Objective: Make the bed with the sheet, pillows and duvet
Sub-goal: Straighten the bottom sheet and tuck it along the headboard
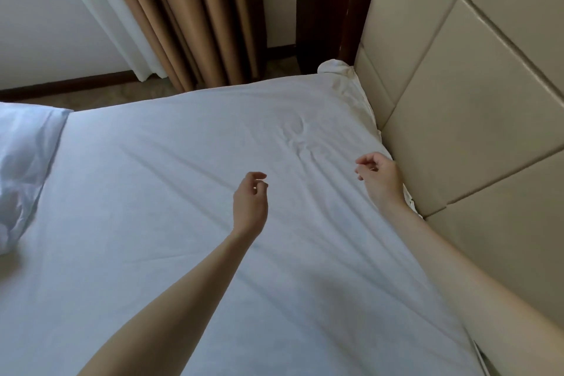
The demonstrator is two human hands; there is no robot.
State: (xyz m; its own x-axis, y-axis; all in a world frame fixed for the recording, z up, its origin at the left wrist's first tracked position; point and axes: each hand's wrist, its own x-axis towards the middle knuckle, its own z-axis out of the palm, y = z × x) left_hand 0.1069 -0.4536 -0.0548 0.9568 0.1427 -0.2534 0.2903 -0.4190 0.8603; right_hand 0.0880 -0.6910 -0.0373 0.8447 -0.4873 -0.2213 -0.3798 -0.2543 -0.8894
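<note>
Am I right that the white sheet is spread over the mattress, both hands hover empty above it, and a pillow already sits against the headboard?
Not quite. The head view shows no pillow against the headboard; only the sheet reaches it. The left hand and right hand do hover empty.

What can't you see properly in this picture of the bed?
- White bundle, head view: cut off by the left edge, so pillow or duvet cannot be told.
- Sheet along the headboard: whether it is tucked is hidden in the gap.
- Left hand and right hand: palms face away.
</note>
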